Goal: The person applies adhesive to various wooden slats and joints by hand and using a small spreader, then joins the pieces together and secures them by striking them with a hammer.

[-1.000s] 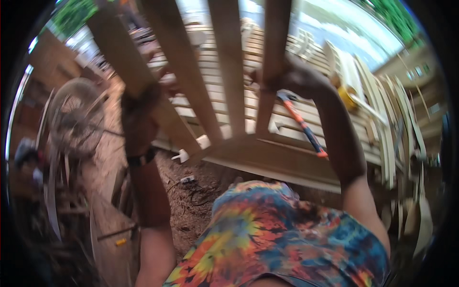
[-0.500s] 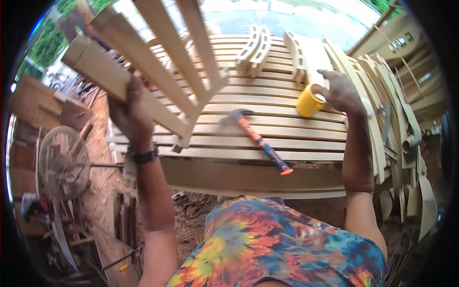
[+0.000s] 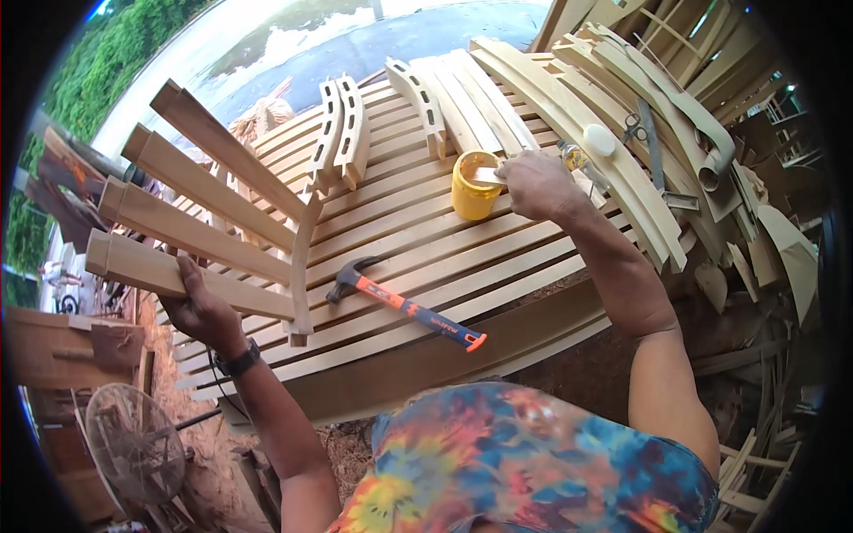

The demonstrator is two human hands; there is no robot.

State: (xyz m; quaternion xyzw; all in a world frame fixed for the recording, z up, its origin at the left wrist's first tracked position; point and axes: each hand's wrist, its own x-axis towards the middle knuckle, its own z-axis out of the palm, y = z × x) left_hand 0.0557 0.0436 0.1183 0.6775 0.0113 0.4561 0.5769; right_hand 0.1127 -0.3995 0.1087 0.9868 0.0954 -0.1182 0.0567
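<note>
My left hand (image 3: 206, 306) is closed around the nearest slat of a fan-shaped wooden frame (image 3: 213, 228). Several slats join one curved rail, whose lower end is at the slatted wooden surface. To the right, my right hand (image 3: 542, 186) pinches a flat, pale applicator (image 3: 484, 176), its end inside a yellow plastic pot (image 3: 474, 201). Whether it is a brush or a plain stick cannot be made out. A claw hammer (image 3: 404, 306) with an orange and dark blue handle lies on the slats between my hands.
Curved slotted wooden pieces (image 3: 354, 133) lie farther back on the slatted surface (image 3: 391, 213). Curved boards (image 3: 586, 151) line its right side, with a white-capped bottle (image 3: 597, 142), scissors (image 3: 633, 129) and a metal square (image 3: 662, 169). A round fan (image 3: 135, 444) stands at lower left.
My view has turned, shifting the scene. The left hand's frame has come down toward the slatted surface. My right hand, earlier spread at the pot's rim, now pinches the applicator in it.
</note>
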